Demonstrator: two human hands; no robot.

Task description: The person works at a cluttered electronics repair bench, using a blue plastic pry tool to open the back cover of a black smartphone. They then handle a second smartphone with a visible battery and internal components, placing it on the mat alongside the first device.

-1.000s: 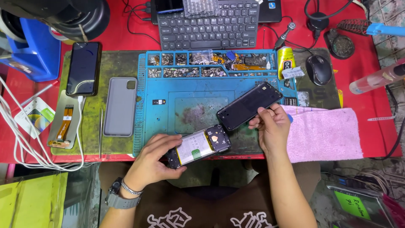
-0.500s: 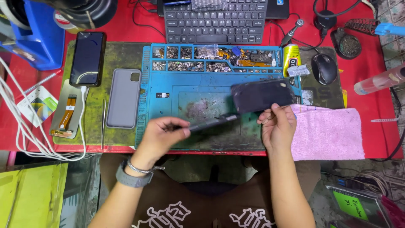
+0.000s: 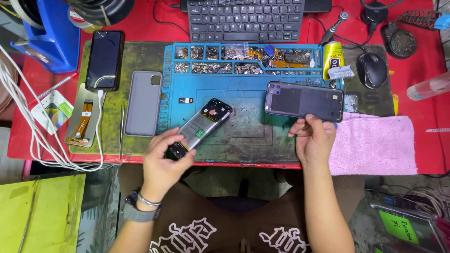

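Your left hand [image 3: 161, 161] is closed around the lower end of an opened phone [image 3: 200, 127], its flat silvery battery and dark circuit board facing up. The phone slants over the blue rubber work mat [image 3: 253, 140], upper end toward the mat's middle. Your right hand [image 3: 313, 137] pinches the near long edge of the phone's thin back cover [image 3: 303, 101], a dark, glossy rounded rectangle held level above the mat's right side, inner face up. Just right of that hand lies a soft pink towel [image 3: 375, 145]. A smooth grey phone case [image 3: 143, 103] rests flat left of the mat, slim metal tweezers [image 3: 121, 131] beside it. The mat's top trays [image 3: 243, 58] hold small loose metal parts.
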